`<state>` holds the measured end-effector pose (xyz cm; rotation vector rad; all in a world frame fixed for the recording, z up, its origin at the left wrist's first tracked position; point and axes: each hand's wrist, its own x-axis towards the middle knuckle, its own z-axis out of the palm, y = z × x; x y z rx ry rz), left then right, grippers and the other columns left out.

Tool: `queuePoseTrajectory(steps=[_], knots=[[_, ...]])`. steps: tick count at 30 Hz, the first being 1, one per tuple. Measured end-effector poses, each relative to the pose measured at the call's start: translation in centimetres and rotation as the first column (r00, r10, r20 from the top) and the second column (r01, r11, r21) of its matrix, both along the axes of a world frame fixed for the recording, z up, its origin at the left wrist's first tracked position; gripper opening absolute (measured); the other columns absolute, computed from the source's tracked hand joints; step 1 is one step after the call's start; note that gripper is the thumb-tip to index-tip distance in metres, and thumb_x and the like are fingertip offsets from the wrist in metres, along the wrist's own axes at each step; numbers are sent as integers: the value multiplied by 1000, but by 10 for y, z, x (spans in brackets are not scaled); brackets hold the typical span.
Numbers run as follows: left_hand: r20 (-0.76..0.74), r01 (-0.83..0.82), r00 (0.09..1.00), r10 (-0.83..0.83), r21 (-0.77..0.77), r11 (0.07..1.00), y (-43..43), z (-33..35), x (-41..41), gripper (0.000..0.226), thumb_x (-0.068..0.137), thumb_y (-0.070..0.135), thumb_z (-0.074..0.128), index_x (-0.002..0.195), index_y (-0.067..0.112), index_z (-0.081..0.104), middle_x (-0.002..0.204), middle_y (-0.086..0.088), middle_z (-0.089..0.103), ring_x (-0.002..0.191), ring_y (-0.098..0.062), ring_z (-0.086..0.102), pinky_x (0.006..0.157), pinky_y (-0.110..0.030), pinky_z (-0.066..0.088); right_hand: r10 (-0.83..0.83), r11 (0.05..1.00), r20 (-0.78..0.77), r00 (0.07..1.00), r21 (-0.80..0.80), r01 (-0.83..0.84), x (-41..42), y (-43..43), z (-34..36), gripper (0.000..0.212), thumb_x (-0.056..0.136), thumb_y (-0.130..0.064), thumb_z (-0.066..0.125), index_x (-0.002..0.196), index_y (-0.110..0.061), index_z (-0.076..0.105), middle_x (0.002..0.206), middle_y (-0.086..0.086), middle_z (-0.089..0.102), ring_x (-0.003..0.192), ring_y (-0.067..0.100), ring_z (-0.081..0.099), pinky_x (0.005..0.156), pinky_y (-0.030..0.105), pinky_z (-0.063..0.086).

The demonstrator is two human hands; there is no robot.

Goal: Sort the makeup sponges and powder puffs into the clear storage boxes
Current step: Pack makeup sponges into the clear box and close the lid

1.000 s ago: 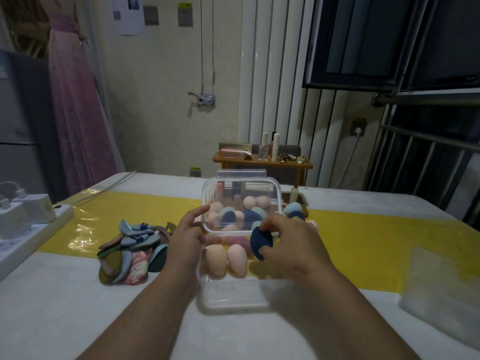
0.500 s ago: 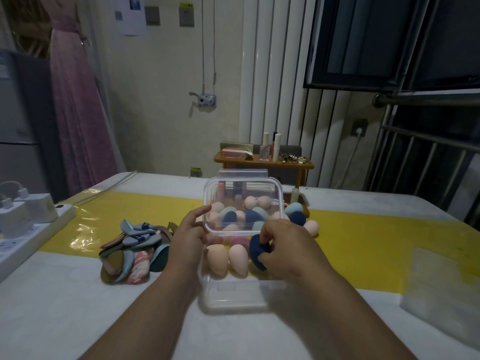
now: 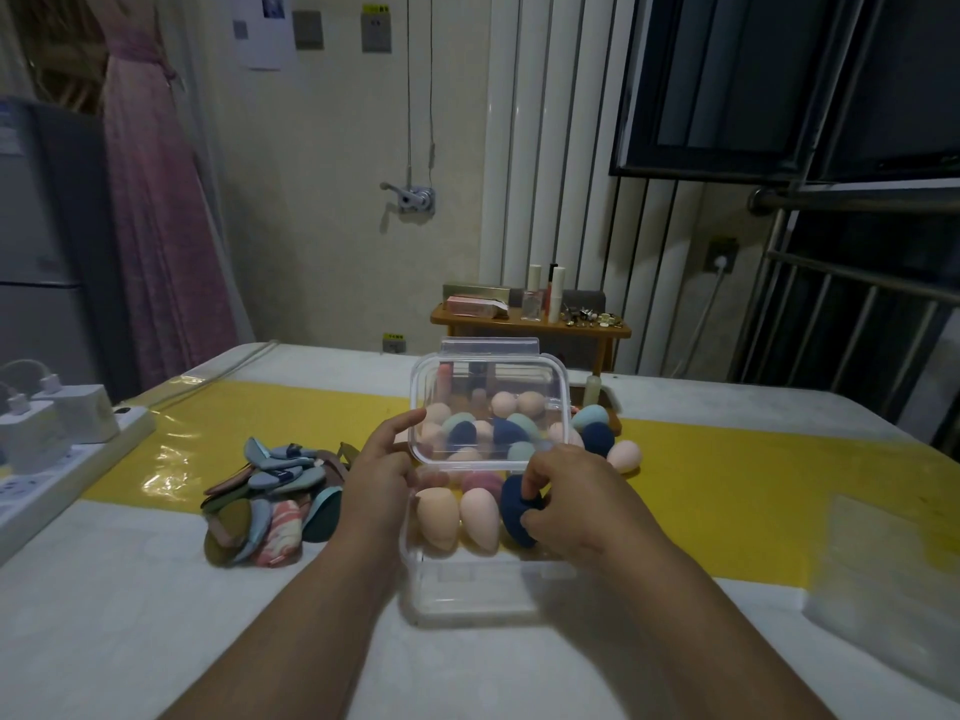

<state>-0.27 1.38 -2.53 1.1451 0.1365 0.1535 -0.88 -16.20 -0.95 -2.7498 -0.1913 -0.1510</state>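
Observation:
A clear storage box (image 3: 467,589) stands open on the table in front of me, its lid (image 3: 485,376) raised upright. Two peach egg-shaped sponges (image 3: 457,517) lie side by side inside it. My right hand (image 3: 576,506) pinches a dark blue sponge (image 3: 517,511) and holds it in the box beside the peach ones. My left hand (image 3: 376,480) rests against the box's left side, its index finger touching the lid's edge. More sponges (image 3: 597,433) in peach, teal and dark blue lie heaped behind the lid. A pile of flat powder puffs (image 3: 265,501) lies to the left.
A second clear box (image 3: 893,579) sits at the table's right edge. A white power strip with chargers (image 3: 47,439) lies along the left edge. A yellow strip (image 3: 753,491) runs across the white table. Behind it stands a small wooden stand with cosmetics (image 3: 530,322).
My right hand has lowered the dark blue sponge into the box, next to the two peach sponges. My left hand has stayed by the lid.

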Motion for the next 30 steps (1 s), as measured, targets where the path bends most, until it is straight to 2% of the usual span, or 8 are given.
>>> queuePoseTrajectory(steps=[6,10,19,24,26,30], knots=[[1,5,1000,-5,-15,1000,-1,2,-2,63,78,-16,31,114,21,68,97,-8,66,82,-27,66,48,-28,53,13,1000,-28,1000,-18,-14,1,1,1,18,87,-23,71,102,-30,66,120,-3,54,93,16,58,67,21,42],[0,0,1000,0,-15,1000,0,-1,0,65,75,-15,31,111,23,70,102,-12,67,87,-32,67,53,-31,54,7,998,-33,999,-56,-8,2,2,1,25,87,-27,72,111,-32,71,126,-2,54,99,18,57,79,25,51],[-10,-2,1000,2,3,1000,2,-5,4,64,75,-14,34,109,27,71,106,-11,67,93,-31,67,56,-33,55,11,1000,36,999,-2,-11,-3,-2,3,33,84,-24,75,115,-32,67,121,-8,58,102,16,55,83,28,51],[-5,-11,1000,11,15,1000,1,-3,2,64,76,-13,33,110,26,70,103,-10,67,90,-30,67,53,-31,54,4,997,40,999,77,-7,-1,-5,3,27,84,-24,75,109,-32,68,117,-10,57,100,13,55,80,25,50],[-9,-8,1000,8,13,1000,0,-2,1,63,78,-14,33,111,25,70,102,-10,67,89,-30,67,53,-30,54,-20,987,67,998,158,9,1,-7,1,23,86,-20,70,106,-31,68,115,-10,58,101,12,56,80,26,51],[-18,5,1000,-5,20,1000,1,-1,0,63,79,-13,32,112,25,69,106,-9,66,94,-31,66,60,-35,55,-83,942,164,983,336,24,6,-15,-3,25,91,-10,56,106,-27,67,106,-9,61,96,10,56,79,25,49]])
